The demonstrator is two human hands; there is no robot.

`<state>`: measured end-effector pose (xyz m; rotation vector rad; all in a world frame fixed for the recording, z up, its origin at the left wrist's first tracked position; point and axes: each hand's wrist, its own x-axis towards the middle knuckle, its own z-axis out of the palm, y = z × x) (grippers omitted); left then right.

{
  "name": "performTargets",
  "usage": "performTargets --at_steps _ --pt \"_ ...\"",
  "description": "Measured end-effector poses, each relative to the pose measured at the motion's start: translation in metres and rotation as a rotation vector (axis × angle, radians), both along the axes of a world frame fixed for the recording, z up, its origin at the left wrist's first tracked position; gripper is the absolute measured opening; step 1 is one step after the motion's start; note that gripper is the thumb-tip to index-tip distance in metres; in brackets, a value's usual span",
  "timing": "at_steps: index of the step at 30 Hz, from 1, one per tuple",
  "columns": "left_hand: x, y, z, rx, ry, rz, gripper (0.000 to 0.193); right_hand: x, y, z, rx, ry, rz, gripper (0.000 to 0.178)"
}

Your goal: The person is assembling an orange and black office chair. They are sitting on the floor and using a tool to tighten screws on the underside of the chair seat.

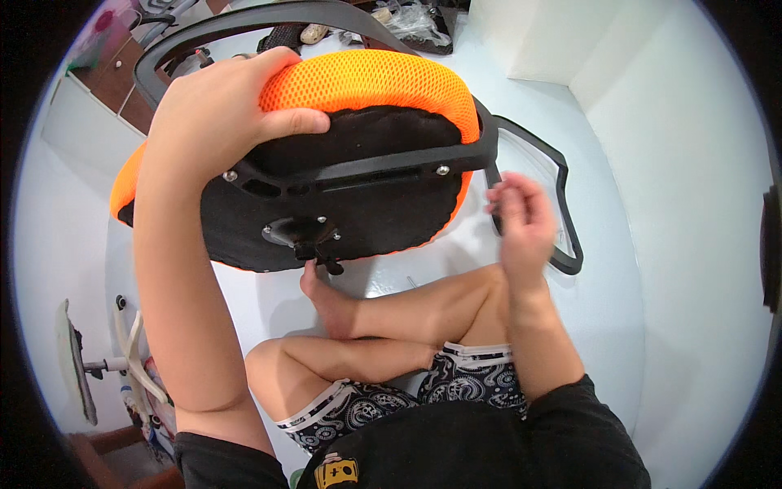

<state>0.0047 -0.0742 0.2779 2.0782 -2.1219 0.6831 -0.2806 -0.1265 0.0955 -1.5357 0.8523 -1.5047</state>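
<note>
In front of me an office chair seat (342,212) is tipped up, its black underside facing me and orange mesh (366,79) wrapping its rim. My left hand (236,102) is closed over the upper edge, its thumb on the underside. A black plastic bar (375,165) crosses the underside, with a bolt head (442,170) and another bolt head (230,175) showing. Lower down sits a round mount (297,232) with screws and a black lever (330,266). My right hand (525,216), slightly blurred, has its fingers curled together beside the right armrest; what they pinch is too small to make out.
A black armrest loop (565,187) reaches toward the right wall (684,163); another armrest (277,15) arches behind the seat. My bare legs (423,314) are folded on the pale floor below it. At left stands a white chair frame (134,350). Clear plastic wrapping (419,28) lies at the back.
</note>
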Motion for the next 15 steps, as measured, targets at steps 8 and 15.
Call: performTargets --at_steps 8,15 --pt "-0.008 0.005 0.013 0.137 0.055 0.112 0.07 0.066 0.015 -0.012 0.115 -0.288 0.1 0.021" --pt "-0.015 0.006 0.023 0.204 0.049 0.135 0.071 0.065 0.017 -0.021 0.044 -0.22 0.086 0.01"
